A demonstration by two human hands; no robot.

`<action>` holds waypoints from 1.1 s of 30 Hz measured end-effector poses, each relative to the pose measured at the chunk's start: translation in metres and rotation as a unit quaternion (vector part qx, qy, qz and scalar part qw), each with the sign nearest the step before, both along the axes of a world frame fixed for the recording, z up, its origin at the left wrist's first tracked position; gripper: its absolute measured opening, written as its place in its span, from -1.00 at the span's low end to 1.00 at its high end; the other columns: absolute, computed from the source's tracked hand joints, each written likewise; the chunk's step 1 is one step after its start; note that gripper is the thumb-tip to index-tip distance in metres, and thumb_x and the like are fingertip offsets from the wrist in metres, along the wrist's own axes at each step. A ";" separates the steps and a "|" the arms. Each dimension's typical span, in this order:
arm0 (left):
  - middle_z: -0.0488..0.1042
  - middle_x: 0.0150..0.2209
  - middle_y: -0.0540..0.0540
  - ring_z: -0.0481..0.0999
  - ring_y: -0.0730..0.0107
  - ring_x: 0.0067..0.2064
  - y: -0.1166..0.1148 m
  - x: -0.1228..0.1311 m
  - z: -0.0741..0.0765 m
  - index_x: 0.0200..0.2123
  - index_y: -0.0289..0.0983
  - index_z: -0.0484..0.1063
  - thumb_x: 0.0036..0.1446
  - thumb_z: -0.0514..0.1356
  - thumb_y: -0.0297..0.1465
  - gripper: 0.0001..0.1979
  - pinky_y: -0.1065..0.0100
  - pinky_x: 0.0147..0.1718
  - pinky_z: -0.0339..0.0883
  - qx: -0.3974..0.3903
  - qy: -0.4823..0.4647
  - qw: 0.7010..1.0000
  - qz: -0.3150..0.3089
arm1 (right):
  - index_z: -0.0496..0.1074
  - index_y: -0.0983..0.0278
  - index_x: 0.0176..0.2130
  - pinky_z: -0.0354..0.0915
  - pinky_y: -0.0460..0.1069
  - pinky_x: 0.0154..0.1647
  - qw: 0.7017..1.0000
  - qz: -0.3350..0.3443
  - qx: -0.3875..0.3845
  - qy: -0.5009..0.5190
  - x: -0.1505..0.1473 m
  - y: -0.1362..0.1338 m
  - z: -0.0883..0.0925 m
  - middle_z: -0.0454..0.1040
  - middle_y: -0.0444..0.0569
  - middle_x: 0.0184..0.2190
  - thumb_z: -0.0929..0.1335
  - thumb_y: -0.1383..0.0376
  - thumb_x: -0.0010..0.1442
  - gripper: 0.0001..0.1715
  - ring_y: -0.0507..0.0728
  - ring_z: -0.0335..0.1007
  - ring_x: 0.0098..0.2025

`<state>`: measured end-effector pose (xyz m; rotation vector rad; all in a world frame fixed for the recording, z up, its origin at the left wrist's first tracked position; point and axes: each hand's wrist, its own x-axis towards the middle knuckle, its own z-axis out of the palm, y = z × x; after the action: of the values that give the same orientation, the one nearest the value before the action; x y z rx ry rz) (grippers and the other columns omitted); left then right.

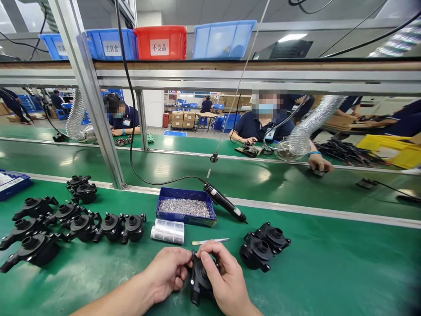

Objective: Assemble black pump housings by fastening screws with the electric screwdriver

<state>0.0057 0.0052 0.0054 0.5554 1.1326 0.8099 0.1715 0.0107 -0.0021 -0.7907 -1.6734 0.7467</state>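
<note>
**Two-handed grip on a housing.** Both hands are closed on one black pump housing (198, 281), which sits directly in front of the blue screw tray (184, 218). The left hand (167, 272) wraps its side with curled fingers, and the right hand (226, 283) pinches its top between thumb and forefinger. This grip suggests the work goes best if the left hand steadies the body while the right fingertips do the fine work. The electric screwdriver (225, 202) lies against the tray's right edge, the tweezers (210, 241) just in front of the tray, two further housings (263, 246) to its front right, and a row of housings (66, 224) to its left.
</note>
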 end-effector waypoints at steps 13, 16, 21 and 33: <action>0.46 -0.33 -0.03 0.41 0.49 -0.39 -0.018 0.002 0.022 -0.27 -0.31 0.41 -0.24 0.54 0.01 -0.36 0.45 -0.48 0.30 0.114 0.013 0.993 -0.024 | 0.47 0.16 -0.18 0.42 -0.06 -0.12 0.997 -0.013 -0.024 0.070 -0.010 0.000 -0.003 0.48 -0.04 -0.23 0.35 0.28 0.40 -0.92 0.11 0.47 -0.16; 0.47 -0.28 -0.04 0.46 0.39 -0.33 -0.024 0.010 0.022 -0.26 -0.27 0.35 -0.30 0.59 -0.07 -0.33 0.36 -0.45 0.41 0.125 0.001 0.992 0.006 | 0.49 0.17 -0.20 0.44 -0.05 -0.16 0.992 -0.014 -0.042 0.119 -0.014 0.002 0.005 0.46 -0.02 -0.22 0.37 0.25 0.39 -0.90 0.12 0.45 -0.16; 0.54 -0.22 -0.14 0.52 0.27 -0.23 -0.018 0.002 0.027 -0.20 -0.30 0.40 -0.19 0.58 -0.21 -0.42 0.29 -0.34 0.50 0.147 -0.050 0.986 0.061 | 0.53 0.22 -0.29 0.39 -0.04 -0.21 0.986 -0.055 -0.064 0.143 -0.002 0.005 0.016 0.46 -0.01 -0.29 0.45 0.17 0.30 -0.82 0.14 0.42 -0.22; 0.56 0.00 -0.21 0.54 0.04 0.06 -0.008 -0.011 0.028 -0.07 -0.25 0.49 0.01 0.50 -0.27 -0.56 0.19 -0.04 0.50 0.236 -0.148 0.952 0.127 | 0.60 0.29 -0.36 0.24 -0.01 -0.23 0.949 0.062 -0.281 0.127 -0.003 0.005 0.012 0.48 -0.05 -0.41 0.51 -0.01 0.16 -0.60 0.12 0.27 -0.31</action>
<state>-0.0050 -0.0026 0.0334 0.6614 0.7387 1.3586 0.1686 0.0161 0.0101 -0.9340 -1.2935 1.3901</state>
